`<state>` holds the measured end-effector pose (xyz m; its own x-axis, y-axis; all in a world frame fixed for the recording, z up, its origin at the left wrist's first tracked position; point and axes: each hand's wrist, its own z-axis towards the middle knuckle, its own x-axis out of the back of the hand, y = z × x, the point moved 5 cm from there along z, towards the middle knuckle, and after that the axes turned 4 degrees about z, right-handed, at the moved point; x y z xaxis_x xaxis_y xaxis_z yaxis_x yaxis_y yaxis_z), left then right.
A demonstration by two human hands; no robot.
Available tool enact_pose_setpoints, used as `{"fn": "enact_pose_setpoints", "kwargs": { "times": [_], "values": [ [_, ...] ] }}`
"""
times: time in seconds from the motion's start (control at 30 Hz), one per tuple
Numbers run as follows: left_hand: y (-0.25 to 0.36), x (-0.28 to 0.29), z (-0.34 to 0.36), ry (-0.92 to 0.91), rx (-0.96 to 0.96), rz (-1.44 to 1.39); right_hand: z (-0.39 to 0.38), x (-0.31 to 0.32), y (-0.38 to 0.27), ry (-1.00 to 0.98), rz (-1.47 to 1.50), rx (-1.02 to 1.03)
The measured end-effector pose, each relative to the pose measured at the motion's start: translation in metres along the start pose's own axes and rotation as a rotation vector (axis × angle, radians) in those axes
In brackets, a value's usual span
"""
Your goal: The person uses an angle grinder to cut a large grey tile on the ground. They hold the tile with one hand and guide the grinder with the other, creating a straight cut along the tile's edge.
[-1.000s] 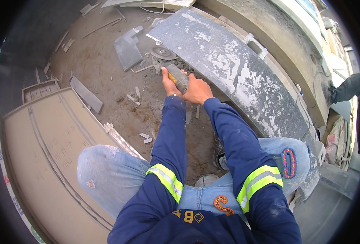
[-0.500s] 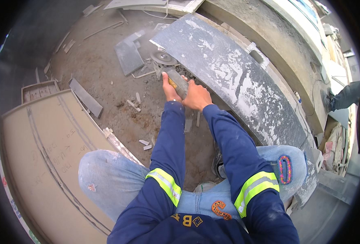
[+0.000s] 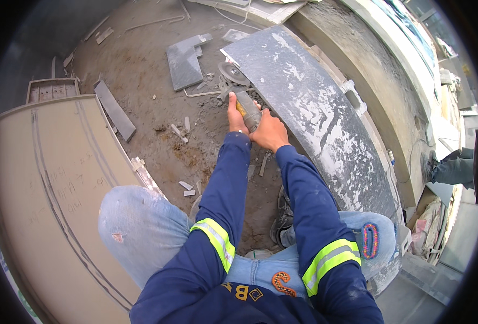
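Both my hands are wrapped round an angle grinder (image 3: 248,109) with a grey and yellow body. My left hand (image 3: 237,116) grips its left side, thumb pointing toward the head. On the right side and rear of the body, my right hand (image 3: 271,132) is closed. The round disc (image 3: 233,73) sits at the far end, close by the left edge of a long dark grey stone slab (image 3: 298,92) with white patches. Whether the disc touches the slab, I cannot tell. A notched grey stone offcut (image 3: 185,67) lies on the ground left of the disc.
A large beige board (image 3: 50,173) with dark lines lies at the left, a narrow grey strip (image 3: 115,110) by its far corner. Broken chips (image 3: 186,186) are scattered over the dirt ground. Beyond the slab runs a concrete ledge (image 3: 379,86). Another person's leg (image 3: 452,168) shows at right.
The view has shifted, so most things appear a little further right or lower. The grinder stays in both hands near the slab's edge. Less dust hangs around the offcut.
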<state>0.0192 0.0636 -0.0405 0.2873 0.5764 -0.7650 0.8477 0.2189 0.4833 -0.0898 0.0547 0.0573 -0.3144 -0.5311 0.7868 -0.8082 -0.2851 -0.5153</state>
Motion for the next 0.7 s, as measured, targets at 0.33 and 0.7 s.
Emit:
{"fn": "enact_pose_setpoints", "kwargs": {
  "times": [0.33, 0.7],
  "values": [
    [0.003, -0.001, 0.009, -0.016, -0.002, 0.002, 0.012, -0.003, 0.002, 0.029, 0.001, 0.025],
    [-0.003, 0.001, 0.003, 0.008, 0.003, 0.002, 0.008, -0.007, 0.008, 0.019, -0.033, 0.013]
  ]
}}
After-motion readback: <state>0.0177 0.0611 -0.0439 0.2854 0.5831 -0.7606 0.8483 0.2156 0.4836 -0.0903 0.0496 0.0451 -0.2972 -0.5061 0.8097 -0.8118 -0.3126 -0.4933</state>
